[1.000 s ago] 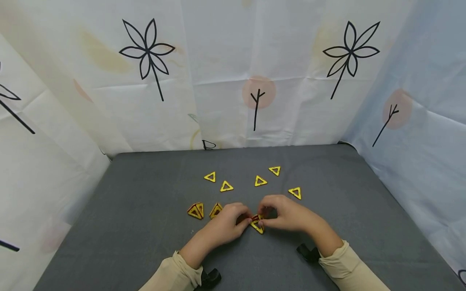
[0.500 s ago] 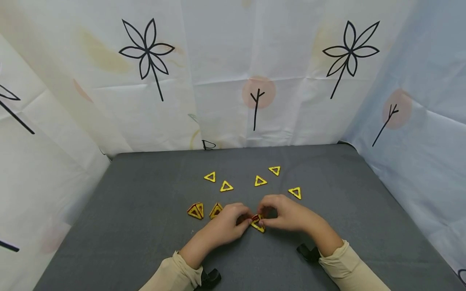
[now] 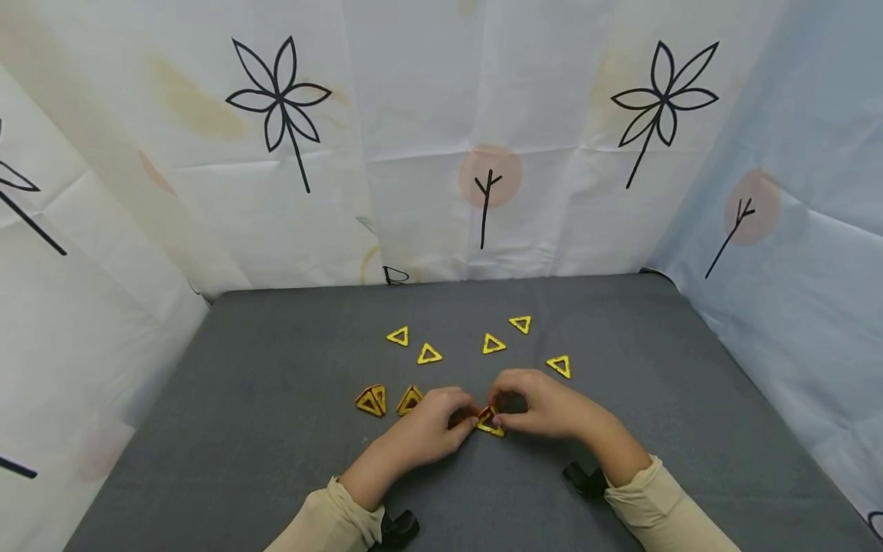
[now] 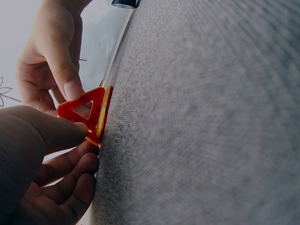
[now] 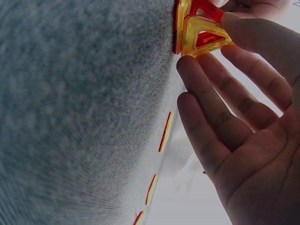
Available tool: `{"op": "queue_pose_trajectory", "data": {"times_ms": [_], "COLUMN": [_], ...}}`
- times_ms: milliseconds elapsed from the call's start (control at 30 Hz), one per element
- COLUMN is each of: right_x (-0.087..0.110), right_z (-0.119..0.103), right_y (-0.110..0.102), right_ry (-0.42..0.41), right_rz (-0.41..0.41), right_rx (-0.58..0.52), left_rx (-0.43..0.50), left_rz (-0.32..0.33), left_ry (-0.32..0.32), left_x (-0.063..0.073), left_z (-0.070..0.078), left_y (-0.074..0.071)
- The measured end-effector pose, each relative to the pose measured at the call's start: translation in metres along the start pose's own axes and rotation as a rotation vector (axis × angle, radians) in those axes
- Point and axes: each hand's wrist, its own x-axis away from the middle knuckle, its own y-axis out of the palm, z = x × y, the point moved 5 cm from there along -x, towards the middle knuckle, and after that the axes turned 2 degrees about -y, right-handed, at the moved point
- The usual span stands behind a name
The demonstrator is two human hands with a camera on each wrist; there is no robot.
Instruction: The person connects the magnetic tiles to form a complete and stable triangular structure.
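Observation:
Both hands meet over a small pyramid of triangular magnetic tiles [image 3: 491, 432] in the middle of the grey table. The left hand [image 3: 429, 423] pinches its left side; in the left wrist view its thumb lies on an upright red tile [image 4: 97, 106]. From the other side, the right hand [image 3: 545, 405] pinches the top with thumb and fingertips. A yellow tile [image 5: 189, 33] leans in the right wrist view, with another tile standing along the table side. Fingers hide part of the pyramid. Just left stand two similar tile pyramids, one [image 3: 375, 399] beside another [image 3: 403, 405] partly covered by the left hand.
Several loose yellow triangular tiles lie farther back: two on the left [image 3: 430, 359], others right of centre [image 3: 494, 350], and one [image 3: 569, 366] behind the right hand. The grey table [image 3: 276, 475] ends at a printed white cloth [image 3: 428, 207].
The front tile of the held pyramid has turned slightly, its lower corner shifting right and up. Both hands keep nearly the same place and grip.

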Motion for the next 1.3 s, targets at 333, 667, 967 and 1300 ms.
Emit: {"op": "queue_pose_trajectory", "data": {"times_ms": [333, 667, 967, 1300], "right_x": [0.001, 0.003, 0.009, 0.017], "right_z": [0.002, 0.004, 0.014, 0.025], "right_y": [0.0, -0.002, -0.016, -0.033], "right_ry": [0.004, 0.03, 0.1, 0.145], "right_rz": [-0.009, 0.003, 0.075, 0.199], "right_rx": [-0.002, -0.051, 0.005, 0.111], "left_rx": [-0.003, 0.005, 0.01, 0.003], "left_rz": [-0.014, -0.017, -0.023, -0.027], "left_ry": [-0.002, 0.004, -0.016, -0.028], "left_x": [0.0, 0.001, -0.001, 0.0], "left_z": [0.0, 0.001, 0.001, 0.0], "left_y": [0.001, 0.001, 0.0, 0.001]}}
